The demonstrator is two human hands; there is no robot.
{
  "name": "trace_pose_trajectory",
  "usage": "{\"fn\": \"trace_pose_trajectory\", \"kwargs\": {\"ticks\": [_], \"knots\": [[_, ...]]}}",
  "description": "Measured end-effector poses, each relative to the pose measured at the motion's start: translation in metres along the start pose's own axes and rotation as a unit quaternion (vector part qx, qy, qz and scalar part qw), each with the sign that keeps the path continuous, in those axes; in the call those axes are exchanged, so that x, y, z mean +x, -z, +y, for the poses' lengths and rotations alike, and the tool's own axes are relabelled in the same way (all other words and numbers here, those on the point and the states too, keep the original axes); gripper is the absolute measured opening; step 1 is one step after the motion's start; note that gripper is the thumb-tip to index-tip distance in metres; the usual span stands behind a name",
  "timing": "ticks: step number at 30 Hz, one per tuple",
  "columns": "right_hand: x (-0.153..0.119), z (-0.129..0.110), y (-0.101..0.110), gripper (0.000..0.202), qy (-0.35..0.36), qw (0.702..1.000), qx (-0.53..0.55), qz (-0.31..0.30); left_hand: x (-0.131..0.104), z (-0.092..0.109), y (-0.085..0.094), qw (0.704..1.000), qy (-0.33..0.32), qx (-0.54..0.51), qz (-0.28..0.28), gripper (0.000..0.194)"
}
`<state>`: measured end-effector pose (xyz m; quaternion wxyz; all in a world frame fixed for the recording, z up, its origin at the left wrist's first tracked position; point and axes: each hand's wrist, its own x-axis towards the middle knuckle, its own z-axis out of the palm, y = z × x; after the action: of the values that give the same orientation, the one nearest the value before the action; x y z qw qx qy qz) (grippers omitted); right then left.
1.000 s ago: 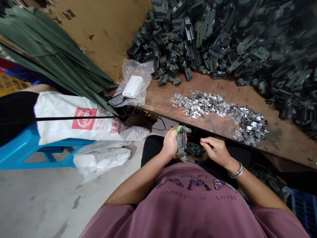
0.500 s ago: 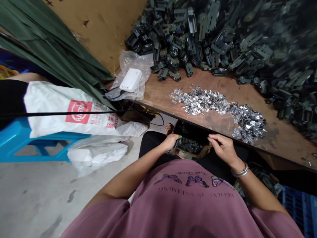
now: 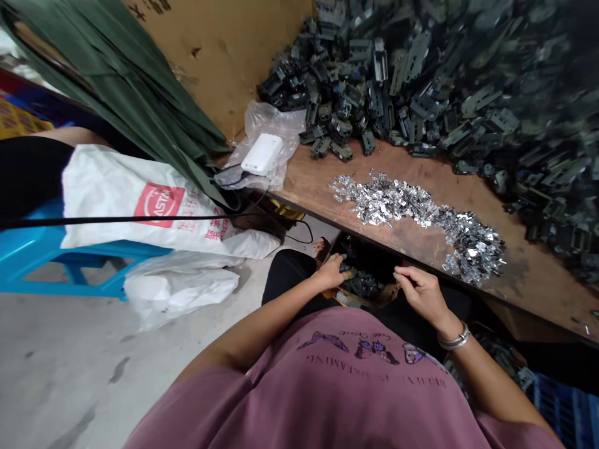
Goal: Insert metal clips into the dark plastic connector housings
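Note:
My left hand [image 3: 331, 272] is over the left edge of an open box of dark parts [image 3: 362, 284] at my lap. Its fingers are apart, and no part shows in it. My right hand [image 3: 418, 290] is at the box's right side, thumb and forefinger pinched together; whatever lies between them is too small to name. A silver bracelet circles that wrist. Beyond the hands, small shiny metal pieces [image 3: 397, 201] lie in a long heap on the brown wooden table [image 3: 318, 181].
Dark metal parts [image 3: 421, 93] are piled high at the table's back and right. A white power bank [image 3: 262, 154] rests on clear plastic. Left are a printed white bag [image 3: 116, 193], a blue stool [image 3: 28, 262] and a black cable crossing the view.
My left hand has opened, and the dark part with a green bit that it held has left it. The right hand keeps its pinch. The view has shifted slightly.

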<state>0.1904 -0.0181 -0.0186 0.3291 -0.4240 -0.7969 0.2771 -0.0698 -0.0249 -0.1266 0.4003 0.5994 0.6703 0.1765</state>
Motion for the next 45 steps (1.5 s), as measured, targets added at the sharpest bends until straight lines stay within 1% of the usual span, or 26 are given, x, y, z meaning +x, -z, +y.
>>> {"fn": "trace_pose_trajectory", "kwargs": {"ticks": [1,3,4,6,7,8,10,12,13,16,18,20,23,25,27,29,31,34,36,38,40,43,45], "knots": [[0.001,0.001,0.0,0.012,0.006,1.0,-0.003,-0.004,-0.006,0.004,0.005,1.0,-0.027,0.002,0.006,0.041],[0.005,0.004,0.001,0.012,0.018,1.0,-0.008,-0.009,-0.015,0.014,0.02,0.996,-0.091,0.002,0.019,0.029],[0.008,0.004,0.002,0.012,0.023,1.0,-0.011,-0.01,-0.017,0.019,0.03,0.99,-0.13,0.003,0.046,0.024],[0.017,0.005,0.004,0.012,0.032,0.999,-0.019,-0.011,-0.013,0.031,0.053,0.964,-0.218,0.014,0.154,0.016],[0.023,0.005,0.004,0.013,0.037,0.999,-0.022,-0.012,-0.007,0.036,0.065,0.947,-0.246,0.024,0.208,0.016],[0.03,0.004,0.005,0.015,0.045,0.999,-0.025,-0.012,0.001,0.04,0.077,0.931,-0.258,0.037,0.255,0.018],[0.049,0.001,0.004,0.023,0.07,0.997,-0.037,-0.012,0.024,0.047,0.099,0.909,-0.241,0.072,0.332,0.027],[0.072,-0.002,0.002,0.033,0.1,0.993,-0.064,-0.014,0.048,0.051,0.115,0.905,-0.193,0.107,0.363,0.038],[0.086,-0.003,0.0,0.036,0.112,0.99,-0.08,-0.018,0.059,0.052,0.121,0.907,-0.156,0.127,0.369,0.042],[0.134,-0.004,-0.008,0.044,0.122,0.984,-0.123,-0.038,0.084,0.054,0.133,0.919,-0.049,0.184,0.346,0.053],[0.17,0.002,-0.012,0.047,0.109,0.981,-0.154,-0.049,0.093,0.056,0.137,0.923,-0.012,0.216,0.318,0.059],[0.204,0.014,-0.014,0.048,0.07,0.977,-0.192,-0.06,0.098,0.058,0.14,0.927,-0.005,0.24,0.289,0.061],[0.249,0.038,-0.016,0.054,-0.001,0.97,-0.224,-0.095,0.1,0.061,0.142,0.934,-0.015,0.259,0.246,0.063],[0.269,0.052,-0.018,0.06,-0.026,0.965,-0.227,-0.13,0.101,0.061,0.144,0.936,-0.021,0.272,0.222,0.062],[0.282,0.058,-0.024,0.064,-0.037,0.958,-0.224,-0.172,0.101,0.06,0.145,0.934,-0.029,0.288,0.209,0.058],[0.284,0.054,-0.034,0.064,-0.04,0.949,-0.227,-0.215,0.101,0.06,0.146,0.932,-0.032,0.3,0.2,0.055],[0.277,0.044,-0.045,0.064,-0.029,0.94,-0.236,-0.243,0.1,0.06,0.147,0.93,-0.036,0.311,0.195,0.053],[0.253,0.022,-0.059,0.061,0.023,0.935,-0.24,-0.259,0.099,0.06,0.147,0.925,-0.05,0.326,0.189,0.051],[0.238,0.011,-0.061,0.058,0.069,0.936,-0.231,-0.258,0.099,0.059,0.146,0.923,-0.061,0.332,0.186,0.05],[0.229,0.006,-0.055,0.057,0.089,0.94,-0.227,-0.237,0.1,0.058,0.146,0.924,-0.065,0.329,0.185,0.049],[0.229,0.013,-0.04,0.057,0.069,0.95,-0.232,-0.196,0.101,0.058,0.146,0.925,-0.069,0.322,0.189,0.048],[0.239,0.039,-0.01,0.06,-0.018,0.957,-0.258,-0.13,0.103,0.057,0.145,0.929,-0.076,0.303,0.201,0.047],[0.244,0.059,0.006,0.063,-0.077,0.949,-0.279,-0.126,0.103,0.057,0.145,0.932,-0.077,0.287,0.208,0.047]]}}
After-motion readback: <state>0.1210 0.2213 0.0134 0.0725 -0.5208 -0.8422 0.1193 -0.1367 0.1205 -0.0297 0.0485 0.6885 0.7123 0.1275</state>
